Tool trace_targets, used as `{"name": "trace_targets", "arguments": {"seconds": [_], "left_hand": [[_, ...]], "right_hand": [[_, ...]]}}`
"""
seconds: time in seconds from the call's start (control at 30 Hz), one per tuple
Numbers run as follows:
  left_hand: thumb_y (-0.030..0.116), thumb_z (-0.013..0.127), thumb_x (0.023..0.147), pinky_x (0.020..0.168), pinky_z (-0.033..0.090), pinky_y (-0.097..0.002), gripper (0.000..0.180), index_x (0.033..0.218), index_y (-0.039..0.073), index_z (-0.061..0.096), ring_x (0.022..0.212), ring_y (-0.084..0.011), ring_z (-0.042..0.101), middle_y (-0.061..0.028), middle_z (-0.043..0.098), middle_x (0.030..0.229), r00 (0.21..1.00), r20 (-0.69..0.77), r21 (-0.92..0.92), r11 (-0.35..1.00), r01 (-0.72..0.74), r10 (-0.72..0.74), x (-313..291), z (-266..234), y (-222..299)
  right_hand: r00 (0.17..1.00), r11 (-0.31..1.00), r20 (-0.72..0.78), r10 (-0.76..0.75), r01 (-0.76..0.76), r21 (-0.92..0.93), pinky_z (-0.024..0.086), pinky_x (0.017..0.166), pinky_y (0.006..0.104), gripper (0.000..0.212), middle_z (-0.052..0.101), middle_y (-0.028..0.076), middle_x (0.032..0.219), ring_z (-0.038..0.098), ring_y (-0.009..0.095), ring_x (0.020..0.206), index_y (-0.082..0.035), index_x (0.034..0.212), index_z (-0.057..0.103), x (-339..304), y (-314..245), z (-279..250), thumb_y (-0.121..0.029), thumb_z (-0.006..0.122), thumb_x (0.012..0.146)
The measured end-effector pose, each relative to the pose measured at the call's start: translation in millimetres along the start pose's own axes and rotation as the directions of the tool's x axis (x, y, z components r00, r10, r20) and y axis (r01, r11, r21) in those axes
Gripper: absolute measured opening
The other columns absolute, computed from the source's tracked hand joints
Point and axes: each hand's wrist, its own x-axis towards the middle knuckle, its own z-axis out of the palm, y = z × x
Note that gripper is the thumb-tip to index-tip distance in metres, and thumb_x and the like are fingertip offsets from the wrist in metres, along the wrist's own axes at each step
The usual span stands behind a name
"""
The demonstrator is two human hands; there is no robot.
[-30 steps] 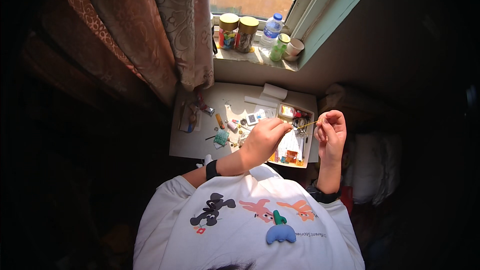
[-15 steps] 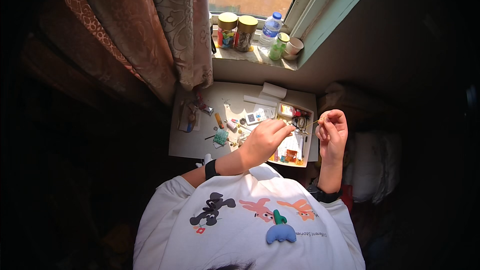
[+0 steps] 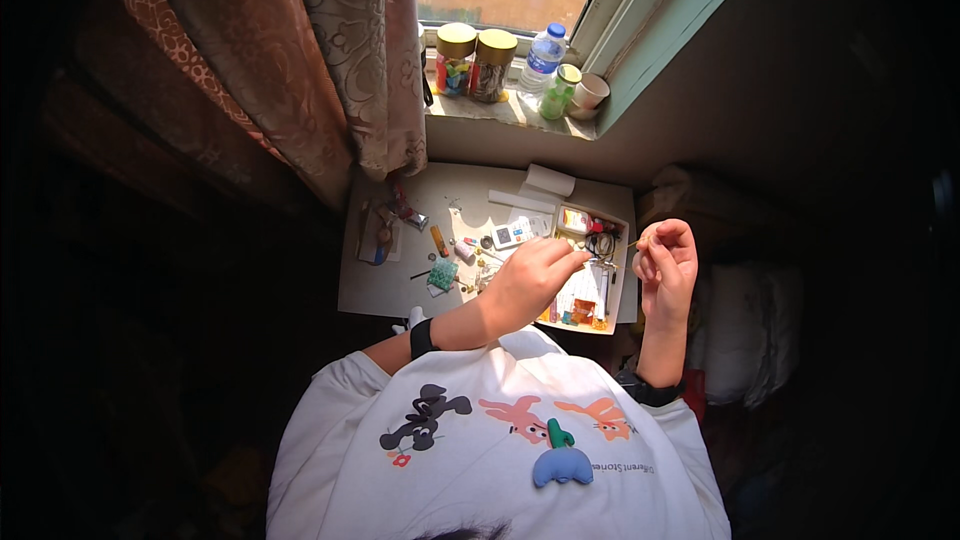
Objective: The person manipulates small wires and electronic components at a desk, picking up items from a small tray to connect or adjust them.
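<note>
My left hand (image 3: 537,283) is over the right half of the table, thumb and fingers pressed together above the left side of a white tray (image 3: 618,298). Whatever it pinches is too small to make out. My right hand (image 3: 668,265) is raised just past the tray's right edge, its fingers curled into a pinch. A tiny thin tip pokes out leftward from that pinch; its kind cannot be told. In the tray lie a coil of black cable (image 3: 601,245), a white bottle with a red label (image 3: 573,221) and several small orange and teal pieces (image 3: 582,313).
A white remote control (image 3: 517,231) lies left of the tray. Farther left are a teal beaded piece (image 3: 442,274), an orange tube (image 3: 438,240) and small loose bits. On the windowsill stand gold-lidded jars (image 3: 455,65), a water bottle (image 3: 543,55) and a cup (image 3: 590,92). A curtain (image 3: 345,50) hangs left.
My right hand has shifted very slightly to the right. The thin thing seen between the hands before is now visible only as a short tip at the right fingers. The left hand stays put.
</note>
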Motion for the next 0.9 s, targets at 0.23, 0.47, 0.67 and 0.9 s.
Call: {"name": "trace_targets", "arguments": {"seconds": [0.23,0.47,0.67,0.9], "left_hand": [[0.001,0.061,0.073,0.066,0.044,-0.0353,0.033,0.106,0.002,0.056,0.074,-0.0259,0.054,-0.0101,0.053,0.080,1.000,0.021,0.004,1.000,0.005,-0.005,0.2,-2.1,-3.6],[0.004,0.061,0.078,0.066,0.047,-0.0356,0.032,0.109,0.003,0.054,0.076,-0.0298,0.058,-0.0129,0.058,0.089,0.956,0.203,-0.080,0.969,0.234,-0.214,-35.8,22.5,-72.1],[0.007,0.058,0.078,0.069,0.048,-0.0359,0.017,0.094,0.005,0.062,0.077,-0.0288,0.060,-0.0116,0.060,0.090,0.794,0.397,0.026,0.871,0.491,-0.460,-78.6,28.2,-112.1],[0.010,0.060,0.080,0.076,0.048,-0.0332,0.024,0.104,0.007,0.059,0.087,-0.0266,0.058,-0.0085,0.057,0.104,0.929,0.316,-0.387,0.867,0.314,-0.195,-36.5,55.6,-69.1]], "right_hand": [[0.999,1.000,-0.037,0.023,-0.023,0.014,0.031,0.044,0.0162,0.010,0.057,0.009,0.080,0.036,0.003,0.047,-0.005,0.093,0.049,0.8,3.1,-0.2,0.001,0.050,0.085],[0.995,0.972,-0.068,0.080,-0.093,-0.218,0.041,0.057,0.0190,0.010,0.058,0.008,0.079,0.048,0.008,0.060,-0.001,0.095,0.052,-5.1,22.8,-8.8,0.001,0.051,0.085],[0.975,0.957,-0.185,0.125,-0.168,-0.236,0.043,0.060,0.0212,0.010,0.057,0.007,0.079,0.051,0.010,0.062,0.000,0.094,0.052,-11.3,38.2,-29.4,0.001,0.051,0.084],[0.953,0.953,-0.190,0.237,-0.266,-0.147,0.043,0.060,0.0215,0.012,0.057,0.008,0.077,0.051,0.010,0.061,0.000,0.096,0.050,-19.9,47.4,-26.2,0.001,0.051,0.084]]}}
